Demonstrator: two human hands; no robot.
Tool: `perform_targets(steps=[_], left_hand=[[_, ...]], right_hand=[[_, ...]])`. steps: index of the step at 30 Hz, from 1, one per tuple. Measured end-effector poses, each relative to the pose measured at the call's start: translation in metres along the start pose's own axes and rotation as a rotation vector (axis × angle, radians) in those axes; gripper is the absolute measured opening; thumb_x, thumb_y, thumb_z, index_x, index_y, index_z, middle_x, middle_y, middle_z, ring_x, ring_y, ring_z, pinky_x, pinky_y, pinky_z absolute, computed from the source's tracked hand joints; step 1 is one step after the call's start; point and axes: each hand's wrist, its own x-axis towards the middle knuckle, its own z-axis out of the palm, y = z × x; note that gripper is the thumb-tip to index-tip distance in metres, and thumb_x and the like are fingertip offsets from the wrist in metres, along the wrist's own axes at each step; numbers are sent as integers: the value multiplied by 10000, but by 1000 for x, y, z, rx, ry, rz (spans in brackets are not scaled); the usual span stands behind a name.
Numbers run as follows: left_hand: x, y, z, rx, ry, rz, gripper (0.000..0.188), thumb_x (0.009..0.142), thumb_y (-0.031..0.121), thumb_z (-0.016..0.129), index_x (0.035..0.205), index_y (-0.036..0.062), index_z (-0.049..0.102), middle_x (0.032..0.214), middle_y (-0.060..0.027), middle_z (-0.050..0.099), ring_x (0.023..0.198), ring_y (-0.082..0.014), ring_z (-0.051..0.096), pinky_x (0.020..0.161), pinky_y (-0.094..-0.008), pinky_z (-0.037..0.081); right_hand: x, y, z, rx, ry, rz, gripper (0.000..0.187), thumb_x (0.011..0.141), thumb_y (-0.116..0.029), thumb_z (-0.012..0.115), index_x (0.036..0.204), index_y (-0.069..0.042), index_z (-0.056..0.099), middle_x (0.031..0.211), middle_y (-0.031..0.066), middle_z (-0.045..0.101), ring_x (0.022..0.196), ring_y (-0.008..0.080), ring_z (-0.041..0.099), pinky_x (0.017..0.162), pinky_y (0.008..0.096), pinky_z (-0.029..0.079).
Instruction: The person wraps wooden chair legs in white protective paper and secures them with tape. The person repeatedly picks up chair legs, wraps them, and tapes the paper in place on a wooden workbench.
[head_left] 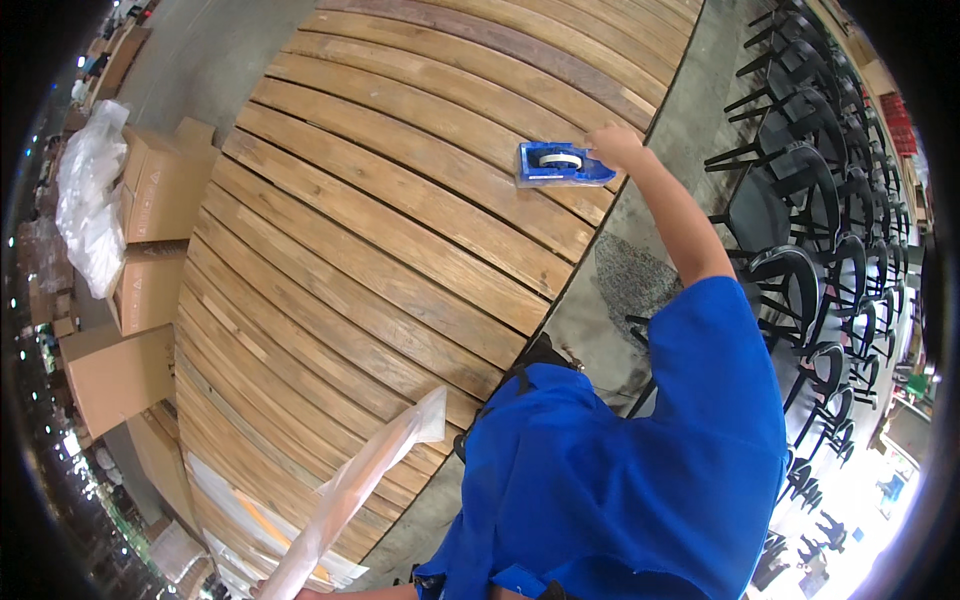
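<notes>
A blue tape dispenser [548, 178] with a pale roll of tape [560, 160] in it lies on the slatted wooden table [380, 190], close to the right edge. My right hand [614, 147] is at the dispenser's right end, its fingers closed together. Whether they pinch the tape end or the dispenser itself is too small to tell. At the lower edge my left hand [262, 588] is mostly cut off. It grips a long piece wrapped in whitish translucent plastic [365, 465], which slants across the table's near corner.
Brown cardboard boxes [155, 190] stand along the table's left side, with clear plastic wrap [92, 200] draped over some. More plastic sheeting [225, 500] lies on the table's lower left corner. Beyond a strip of concrete floor, rows of black chairs [790, 200] fill the right.
</notes>
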Motion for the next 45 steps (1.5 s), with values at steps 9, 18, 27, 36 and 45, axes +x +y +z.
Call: perform_targets(steps=[9, 18, 27, 36, 45], left_hand=[[5, 4, 12, 70, -147, 9, 305, 875, 388, 714, 1114, 201, 681, 981, -37, 687, 920, -236, 659, 762, -437, 545], [18, 3, 12, 69, -174, -24, 349, 873, 383, 710, 1179, 224, 660, 1043, -23, 677, 985, -231, 645, 822, -427, 537], [27, -1, -56, 249, 165, -134, 849, 940, 518, 566, 1541, -20, 302, 1516, -232, 404, 1405, -380, 405, 1161, -540, 351], [38, -27, -48, -190, -303, 12, 821, 875, 330, 797, 1498, 60, 335, 1336, -84, 560, 1171, -221, 587, 973, -381, 508], [36, -15, -54, -317, -387, -9, 760, 876, 227, 799, 1459, 13, 361, 1311, -110, 569, 1185, -200, 575, 1033, -364, 450]], right_hand=[[25, 33, 4, 331, -447, -57, 331, 928, -326, 661, 911, 2, 703, 819, 188, 692, 778, 296, 678, 701, 434, 500], [-29, 58, 0, -13, -284, 269, 295, 904, -317, 602, 952, -67, 753, 982, 182, 736, 965, 346, 710, 816, 463, 556], [-84, 22, 39, 432, 297, 208, 389, 976, -342, 593, 1095, 13, 701, 1054, 185, 734, 922, 325, 704, 787, 435, 518], [-252, -508, -68, 1878, 77, -191, 97, 973, -157, 653, 982, -65, 681, 881, 6, 647, 756, 88, 567, 653, 243, 440], [-378, -689, -302, 1587, -296, -1045, 257, 953, -180, 693, 765, -7, 676, 725, 24, 635, 666, 68, 540, 592, 240, 417]])
